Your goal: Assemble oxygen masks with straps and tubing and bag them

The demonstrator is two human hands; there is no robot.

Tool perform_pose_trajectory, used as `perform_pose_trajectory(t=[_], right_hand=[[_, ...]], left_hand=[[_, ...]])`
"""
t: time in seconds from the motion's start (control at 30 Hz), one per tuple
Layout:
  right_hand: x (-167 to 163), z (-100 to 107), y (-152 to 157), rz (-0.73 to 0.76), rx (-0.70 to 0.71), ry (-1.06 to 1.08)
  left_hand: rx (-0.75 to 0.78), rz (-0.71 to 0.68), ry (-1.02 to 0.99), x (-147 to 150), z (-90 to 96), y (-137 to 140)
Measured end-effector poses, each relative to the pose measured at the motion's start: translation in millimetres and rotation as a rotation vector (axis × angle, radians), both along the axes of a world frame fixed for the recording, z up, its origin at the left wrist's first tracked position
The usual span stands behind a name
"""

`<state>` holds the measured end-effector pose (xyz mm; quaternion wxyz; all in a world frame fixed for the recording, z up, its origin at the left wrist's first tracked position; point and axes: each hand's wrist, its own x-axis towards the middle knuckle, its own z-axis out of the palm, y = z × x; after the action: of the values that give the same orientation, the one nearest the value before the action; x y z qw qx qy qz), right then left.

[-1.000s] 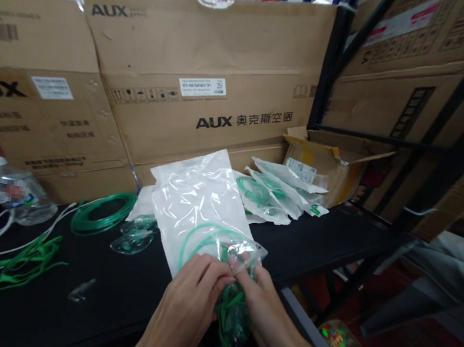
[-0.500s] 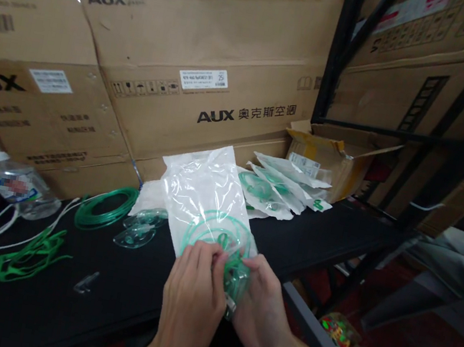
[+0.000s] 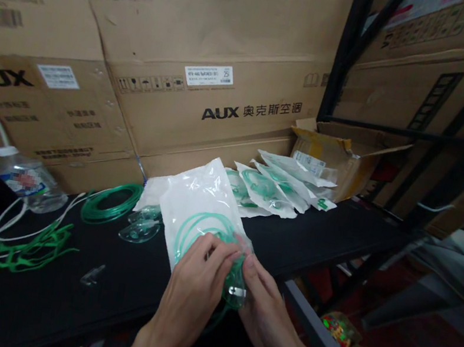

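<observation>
A clear-fronted, white-backed plastic bag [image 3: 198, 185] stands tilted in front of me, with a coil of green tubing [image 3: 199, 227] showing inside. At its near end is a clear green oxygen mask [image 3: 236, 279] with a metal nose strip. Bent fingers of my left hand [image 3: 200, 275] are closed on the bag's near edge beside the mask; their tips are partly hidden. My right hand [image 3: 268, 308] is wrapped around the mask from the right, thumb on top. How much of the mask is inside the bag I cannot tell.
On the black table [image 3: 132, 281] lie a green tubing coil [image 3: 112, 203], clear masks [image 3: 142, 226], green straps [image 3: 36, 250] and small clear connectors [image 3: 92, 274]. Several filled bags [image 3: 269, 189] lean near an open carton [image 3: 354, 165]. A plastic bottle [image 3: 32, 183] stands left, before large cardboard boxes [image 3: 220, 34].
My left fingers have shifted up and right along the bag's near edge. The mask's metal strip now faces me more plainly, and the bag leans lower. The view has turned slightly.
</observation>
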<state>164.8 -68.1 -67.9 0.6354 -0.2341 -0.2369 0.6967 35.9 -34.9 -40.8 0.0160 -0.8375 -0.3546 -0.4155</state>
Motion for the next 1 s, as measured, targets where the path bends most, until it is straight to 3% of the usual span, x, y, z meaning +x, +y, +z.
perform_pose_trajectory(t=[0.1, 0.23, 0.33, 0.6, 0.83, 1.0], right_hand=[[-2.4, 7.9, 0.1, -0.039, -0.024, 0.016], [1.1, 17.0, -6.6, 0.068, 0.035, 0.100], [3.5, 14.8, -8.9, 0.092, 0.048, 0.063], [-8.0, 6.8, 1.2, -0.104, 0.030, -0.111], [-13.0, 9.4, 10.1, -0.191, 0.030, -0.006], [-17.7, 9.8, 18.7, -0.240, 0.074, -0.144]], left_hand=[[-0.003, -0.002, -0.062, 2.3, -2.1, -3.4], [-0.047, 0.121, -0.112, 3.8, 2.6, -3.3], [-0.034, 0.121, -0.129, 6.6, 8.2, -4.2], [-0.077, 0.004, 0.084, 11.9, 6.3, -25.2], [-0.147, -0.007, 0.083, 1.5, -1.1, -19.9], [-0.155, -0.046, 0.034, 9.2, 3.8, -30.7]])
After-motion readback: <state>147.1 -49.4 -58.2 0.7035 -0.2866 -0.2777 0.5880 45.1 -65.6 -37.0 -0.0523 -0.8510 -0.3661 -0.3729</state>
